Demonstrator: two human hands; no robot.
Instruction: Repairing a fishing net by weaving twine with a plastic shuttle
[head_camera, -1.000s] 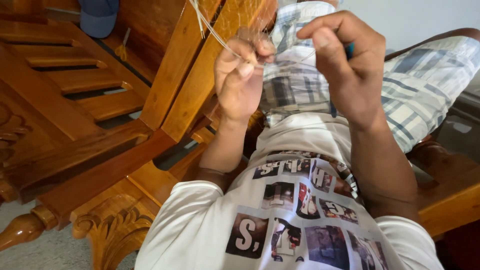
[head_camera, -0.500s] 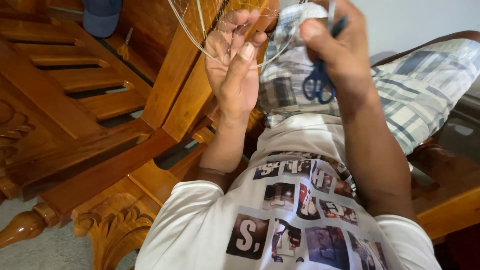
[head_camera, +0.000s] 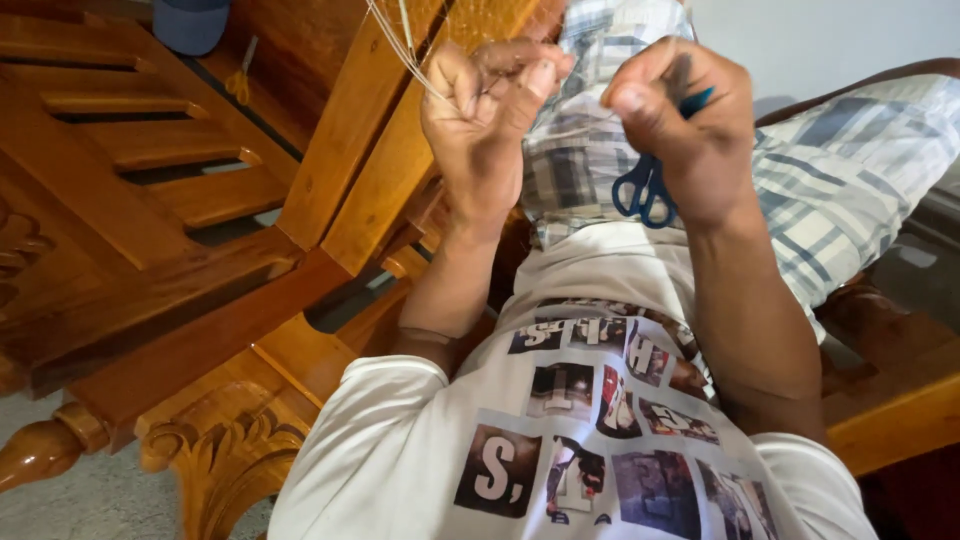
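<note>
Above plaid lap, left hand pinching threads, right hand gripping blue scissors

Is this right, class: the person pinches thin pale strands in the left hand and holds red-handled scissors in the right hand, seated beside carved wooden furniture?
Not quite. The head view shows the scissors have blue handles, not red. The rest stands: the left hand pinches thin pale strands, the right hand holds the scissors, and carved wooden furniture stands beside the person.

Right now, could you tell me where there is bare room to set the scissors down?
Bare floor lies beside the carved wooden leg, lower left. It is crowded up top: left hand pinches thin strands, right hand holds blue scissors.
</note>
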